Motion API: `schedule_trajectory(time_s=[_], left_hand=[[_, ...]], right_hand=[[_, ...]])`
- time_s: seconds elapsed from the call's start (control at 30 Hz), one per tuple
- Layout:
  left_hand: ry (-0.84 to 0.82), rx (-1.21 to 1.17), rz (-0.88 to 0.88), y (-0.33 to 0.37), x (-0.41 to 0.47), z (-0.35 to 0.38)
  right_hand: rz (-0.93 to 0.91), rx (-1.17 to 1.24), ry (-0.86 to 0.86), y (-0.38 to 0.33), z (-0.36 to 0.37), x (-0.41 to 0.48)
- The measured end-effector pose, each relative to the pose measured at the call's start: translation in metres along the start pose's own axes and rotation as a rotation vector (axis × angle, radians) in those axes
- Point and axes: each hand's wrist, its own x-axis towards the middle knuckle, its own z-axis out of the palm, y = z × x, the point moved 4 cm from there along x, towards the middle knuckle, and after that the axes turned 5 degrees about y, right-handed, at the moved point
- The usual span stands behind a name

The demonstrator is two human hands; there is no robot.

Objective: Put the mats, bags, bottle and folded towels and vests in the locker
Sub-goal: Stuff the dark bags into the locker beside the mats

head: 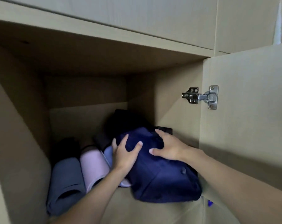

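Both my hands are inside the beige locker (91, 120) on a dark navy bag (163, 177) that lies on the right of the locker floor. My left hand (125, 154) grips the bag's left side with curled fingers. My right hand (169, 147) presses on its top with fingers spread. A rolled grey-blue mat (65, 180) and a rolled pink mat (95, 167) lie side by side on the left of the floor. A light blue item (108, 153) shows between the pink mat and the bag. A black bag (125, 122) sits behind, deep in shadow.
The locker door (245, 126) stands open on the right, held by a metal hinge (200, 97). The shelf above closes the compartment's top. A small blue object (210, 203) peeks out below the door's lower edge.
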Motion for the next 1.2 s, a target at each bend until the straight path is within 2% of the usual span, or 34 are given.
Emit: schedule_trajectory(time_s=[0.1, 0.23, 0.33, 0.5, 0.7, 0.77, 0.87, 0.93, 1.07, 1.2], left_hand=[[0.026, -0.042, -0.003, -0.018, 0.003, 0.007], [0.027, -0.095, -0.023, -0.026, 0.006, 0.015], [0.033, -0.125, -0.033, -0.027, 0.005, 0.017], [0.035, -0.218, -0.001, -0.023, 0.004, 0.017], [0.165, -0.267, 0.138, 0.005, 0.009, 0.004], [0.172, -0.187, 0.148, 0.005, 0.017, 0.003], [0.03, 0.035, 0.084, -0.018, 0.021, 0.011], [-0.015, 0.131, 0.089, -0.029, 0.022, 0.015], [-0.007, 0.206, 0.101, -0.03, 0.021, 0.016], [-0.001, 0.218, 0.099, -0.031, 0.011, 0.013]], right_hand=[[0.052, 0.151, 0.055, 0.02, 0.009, -0.008], [0.129, 0.13, 0.086, 0.027, 0.011, 0.0], [0.151, 0.214, 0.113, 0.033, 0.012, 0.007], [0.029, 0.376, 0.26, 0.027, 0.012, 0.012], [-0.162, 0.295, 0.551, -0.018, -0.022, 0.036], [-0.163, 0.231, 0.487, -0.024, -0.02, 0.051], [-0.024, -0.023, 0.223, -0.003, 0.01, 0.062], [-0.017, -0.157, 0.155, 0.011, 0.026, 0.048], [-0.077, -0.127, 0.152, 0.028, 0.038, -0.001], [-0.11, -0.046, 0.035, 0.045, 0.052, -0.039]])
